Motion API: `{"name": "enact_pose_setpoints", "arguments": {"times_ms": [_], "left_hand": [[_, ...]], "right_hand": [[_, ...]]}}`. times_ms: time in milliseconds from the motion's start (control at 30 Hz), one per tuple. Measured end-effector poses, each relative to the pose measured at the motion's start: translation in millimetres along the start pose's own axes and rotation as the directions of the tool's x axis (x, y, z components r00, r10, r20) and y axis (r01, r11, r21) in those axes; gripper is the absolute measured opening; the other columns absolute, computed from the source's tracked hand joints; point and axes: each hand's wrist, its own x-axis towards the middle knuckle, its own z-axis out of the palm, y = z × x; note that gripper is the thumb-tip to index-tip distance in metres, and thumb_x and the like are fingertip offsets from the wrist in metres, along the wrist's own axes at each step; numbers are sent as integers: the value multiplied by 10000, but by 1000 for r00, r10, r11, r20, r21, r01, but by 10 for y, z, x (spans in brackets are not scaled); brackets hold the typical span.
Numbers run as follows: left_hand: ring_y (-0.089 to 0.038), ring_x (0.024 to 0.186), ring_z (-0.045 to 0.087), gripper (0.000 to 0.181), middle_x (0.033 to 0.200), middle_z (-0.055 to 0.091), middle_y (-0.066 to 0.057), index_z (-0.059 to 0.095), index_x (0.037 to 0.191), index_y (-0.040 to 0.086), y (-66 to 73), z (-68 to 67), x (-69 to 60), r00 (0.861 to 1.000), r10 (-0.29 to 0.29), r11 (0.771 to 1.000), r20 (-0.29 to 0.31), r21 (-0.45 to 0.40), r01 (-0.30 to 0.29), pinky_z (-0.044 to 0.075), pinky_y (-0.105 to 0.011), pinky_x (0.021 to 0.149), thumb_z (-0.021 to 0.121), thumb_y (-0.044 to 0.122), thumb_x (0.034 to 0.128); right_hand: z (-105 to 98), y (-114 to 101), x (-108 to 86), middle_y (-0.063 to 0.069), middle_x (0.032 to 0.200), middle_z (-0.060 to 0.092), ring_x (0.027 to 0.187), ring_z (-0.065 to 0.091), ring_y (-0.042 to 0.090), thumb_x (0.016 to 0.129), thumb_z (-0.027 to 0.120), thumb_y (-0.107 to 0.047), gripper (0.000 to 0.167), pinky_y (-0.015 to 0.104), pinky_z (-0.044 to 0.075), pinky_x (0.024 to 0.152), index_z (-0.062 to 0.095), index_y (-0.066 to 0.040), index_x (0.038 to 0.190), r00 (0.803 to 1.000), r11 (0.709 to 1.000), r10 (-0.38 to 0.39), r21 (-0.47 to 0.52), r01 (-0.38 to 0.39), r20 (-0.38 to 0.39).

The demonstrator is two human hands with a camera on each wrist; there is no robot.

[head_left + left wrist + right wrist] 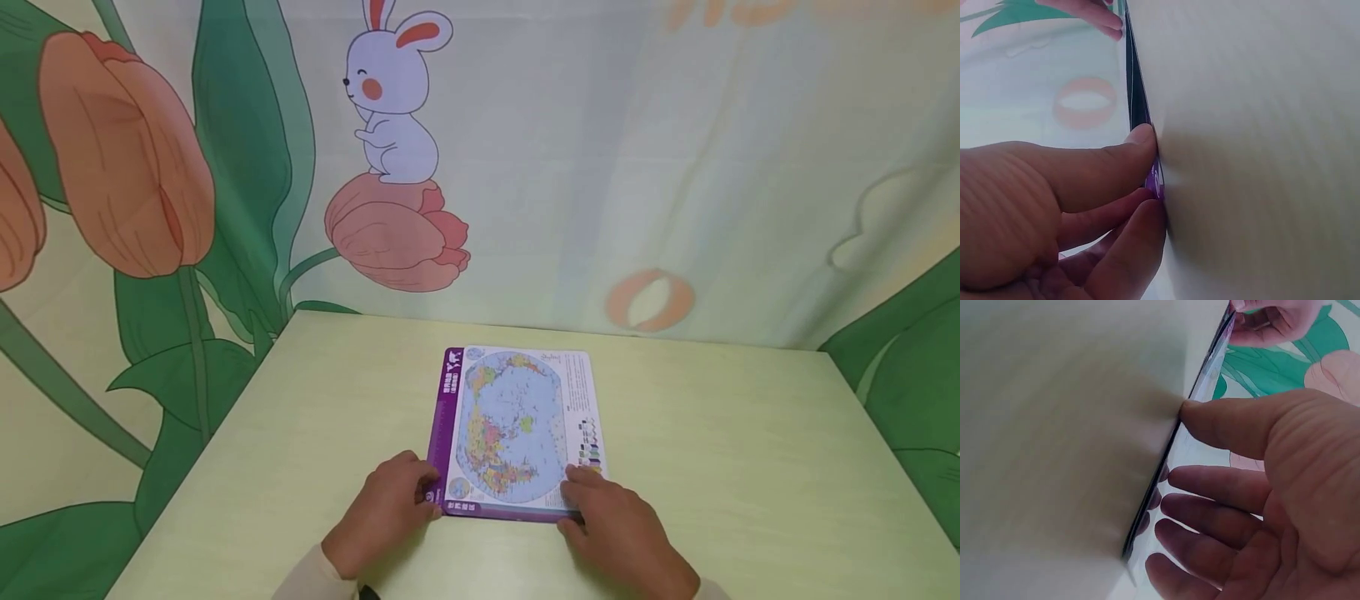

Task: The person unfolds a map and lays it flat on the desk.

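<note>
In the head view a flat world map board [510, 433] with a purple border lies on the table, its near edge toward me. My left hand [386, 500] holds the near left corner, with finger and thumb tips on the purple edge. The left wrist view shows the thumb and curled fingers of the left hand [1079, 200] about that thin edge. At the near right corner my right hand [618, 525] rests with its fingers over the board's top. In the right wrist view the right hand's [1260, 487] fingers are fairly straight, and its thumb touches the near edge.
The pale yellow-green table [750, 467] extends to both sides of the board. Behind it hangs a printed cloth backdrop [562, 167] with tulips, leaves and a white rabbit, meeting the table's far edge.
</note>
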Motion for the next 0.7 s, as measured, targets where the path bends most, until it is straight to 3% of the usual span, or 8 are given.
{"name": "enact_pose_setpoints", "arguments": {"times_ms": [400, 700], "left_hand": [[-132, 835, 529, 490, 974, 600, -16, 754, 1238, -9, -38, -21, -4, 1000, 13, 999, -9, -40, -13, 482, -276, 747, 921, 145, 804], [-136, 861, 539, 475, 1047, 615, -43, 751, 1214, -18, -28, -20, 17, 999, 36, 998, -14, -41, -37, 494, -280, 750, 922, 118, 792]], "right_hand": [[118, -295, 215, 60, 1414, 694, 1321, 663, 254, 888, 839, -344, 373, 454, 613, 843, 748, -140, 1188, 984, 984, -175, -48, 174, -19], [135, -510, 341, 53, 1431, 685, 1333, 655, 262, 915, 816, -391, 424, 441, 617, 911, 740, -131, 1242, 969, 966, -246, -79, 246, 12]]}}
